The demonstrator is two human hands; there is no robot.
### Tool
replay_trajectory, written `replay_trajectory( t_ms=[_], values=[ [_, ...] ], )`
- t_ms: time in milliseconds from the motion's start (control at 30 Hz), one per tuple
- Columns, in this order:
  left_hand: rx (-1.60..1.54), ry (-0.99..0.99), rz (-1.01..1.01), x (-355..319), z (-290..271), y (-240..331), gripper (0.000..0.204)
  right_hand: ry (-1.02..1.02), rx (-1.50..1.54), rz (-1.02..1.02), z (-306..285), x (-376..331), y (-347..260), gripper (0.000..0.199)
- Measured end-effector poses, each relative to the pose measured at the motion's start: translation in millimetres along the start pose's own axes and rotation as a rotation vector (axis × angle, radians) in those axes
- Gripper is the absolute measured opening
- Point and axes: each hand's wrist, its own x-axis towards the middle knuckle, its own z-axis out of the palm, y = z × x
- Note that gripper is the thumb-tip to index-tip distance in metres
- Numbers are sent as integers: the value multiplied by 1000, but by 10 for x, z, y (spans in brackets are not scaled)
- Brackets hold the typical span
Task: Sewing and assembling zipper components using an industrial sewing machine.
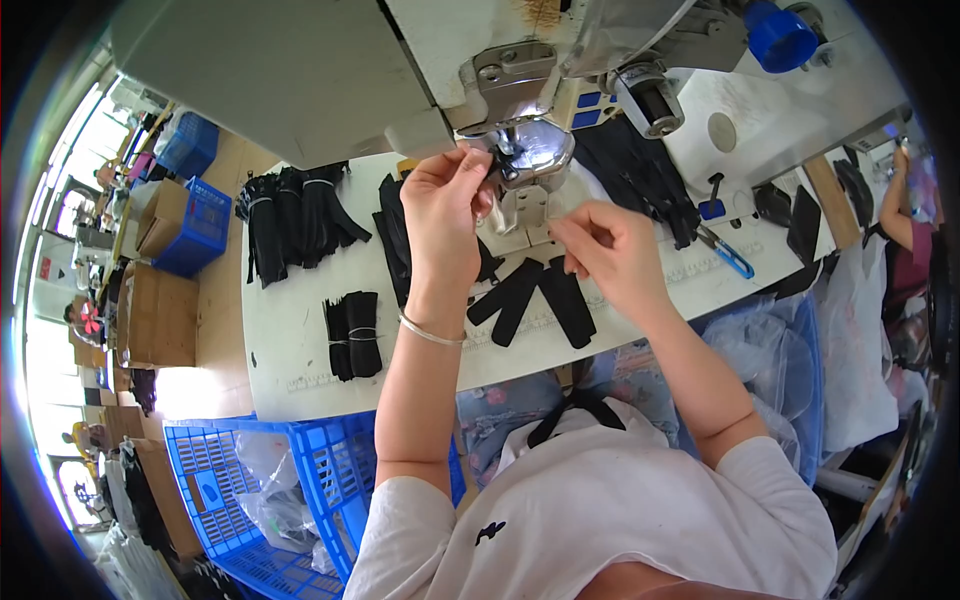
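My left hand (pixel 447 195) is raised beside the needle area of a sewing machine (pixel 530 150), thumb and forefinger pinched together. What it pinches, if anything, is too small to make out; a small dark piece shows by the fingertips. My right hand (pixel 615 255) hovers to the right of the machine's metal plate (pixel 527 208), fingers curled in and thumb against the forefinger; whatever it may hold is hidden. Below and between the hands, black fabric strips (pixel 510 300) lie fanned on the white table (pixel 420 385). Black zippers (pixel 395 235) lie behind my left forearm.
Tied bundles of black zippers (pixel 290 215) and a smaller tied bundle of black strips (pixel 352 335) lie at the left. More black zippers (pixel 640 175) and blue-handled snips (pixel 730 255) are at the right. A blue crate (pixel 250 500) stands below the table's left edge.
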Motion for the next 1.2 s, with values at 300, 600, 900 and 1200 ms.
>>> replay_trajectory(
  t_ms=[300, 600, 900, 1200],
  values=[
    [-61, -96, 15, 136, -55, -36, 13, 30, 53, 165, -464, -378, 531, 19],
    [-47, -65, 16, 78, -104, 75, 10, 389, -914, -511, -752, 340, 741, 13],
    [1032, 271, 152, -457, -898, -115, 21, 218, -1078, -307, -747, 563, 816, 13],
    [1247, 175, 521, -932, -130, -192, 18, 405, -395, -297, -798, 534, 679, 18]
  ],
)
